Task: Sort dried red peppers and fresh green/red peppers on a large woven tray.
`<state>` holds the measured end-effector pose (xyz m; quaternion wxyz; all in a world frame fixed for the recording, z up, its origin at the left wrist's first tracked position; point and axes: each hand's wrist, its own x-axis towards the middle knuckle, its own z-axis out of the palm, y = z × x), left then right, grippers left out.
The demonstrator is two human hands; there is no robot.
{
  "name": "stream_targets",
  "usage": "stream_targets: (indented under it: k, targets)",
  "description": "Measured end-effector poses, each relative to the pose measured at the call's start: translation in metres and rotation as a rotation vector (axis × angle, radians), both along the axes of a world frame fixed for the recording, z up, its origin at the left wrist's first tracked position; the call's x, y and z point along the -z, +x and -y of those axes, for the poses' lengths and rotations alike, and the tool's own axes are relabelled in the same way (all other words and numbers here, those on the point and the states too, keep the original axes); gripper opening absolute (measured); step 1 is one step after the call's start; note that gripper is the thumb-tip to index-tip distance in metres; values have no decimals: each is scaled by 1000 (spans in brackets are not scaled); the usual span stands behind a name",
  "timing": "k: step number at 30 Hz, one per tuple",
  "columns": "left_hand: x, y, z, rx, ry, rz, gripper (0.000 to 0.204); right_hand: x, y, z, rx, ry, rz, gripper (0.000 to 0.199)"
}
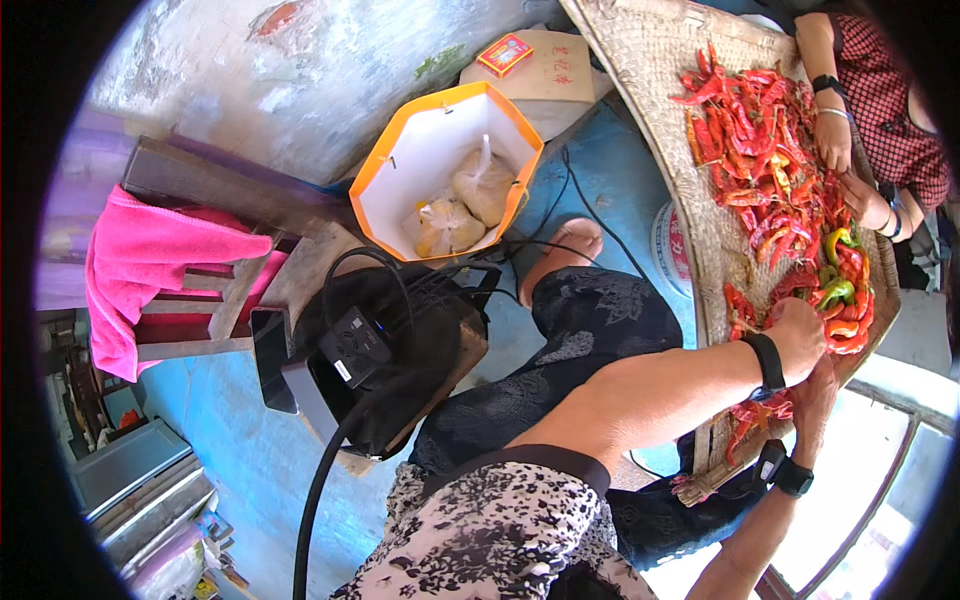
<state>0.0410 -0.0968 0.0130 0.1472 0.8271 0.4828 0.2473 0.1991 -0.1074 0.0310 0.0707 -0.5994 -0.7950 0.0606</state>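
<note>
Many red peppers (740, 115) lie heaped on a woven tray (650, 60); the heap's long axis runs roughly parallel to the tray's long left edge, while single peppers point every way; near the lower corner, a small cluster has 1 tip aimed down and left.

The person's left hand (797, 335) is over the tray's lower right edge, knuckles rounded and fingers bent inward; the right hand (816, 392) comes up just below it, overlapping it in view; the ends of both hands' fingers are hidden, so I cannot tell whether either grips a pepper.

Just beside the left hand, toward the right corner, green peppers (836, 292) curve across a bunch of red ones; farther up the right edge, a co-worker's 2 hands (833, 145) reach among the heap.
</note>
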Motion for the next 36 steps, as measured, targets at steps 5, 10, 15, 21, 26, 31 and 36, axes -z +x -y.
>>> stream_targets:
  k: [5, 10, 15, 21, 26, 31, 36]
  targets:
    - [-5, 6, -4, 20, 240, 231, 10, -15, 38, 5, 118, -48, -363, 24]
    - [5, -31, -16, 143, 70, 487, 25, -4, -1, 0, 47, -44, -452, 20]
    - [-16, -21, -12, 251, -82, 326, 28, -21, -3, 10, 7, -48, -531, 20]
    - [-25, -15, -13, 307, -103, 281, 19, -18, 7, 14, -106, 23, -559, 15]
    - [-39, -22, -26, 145, -66, 295, 20, -26, 13, 17, 3, 184, -699, 18]
    - [-49, -55, -52, -298, -11, 31, 35, -31, 24, 20, 160, 332, -790, 18]
    - [-52, -14, -26, -69, -494, -379, 41, -26, 22, 26, 114, 264, -635, 12]
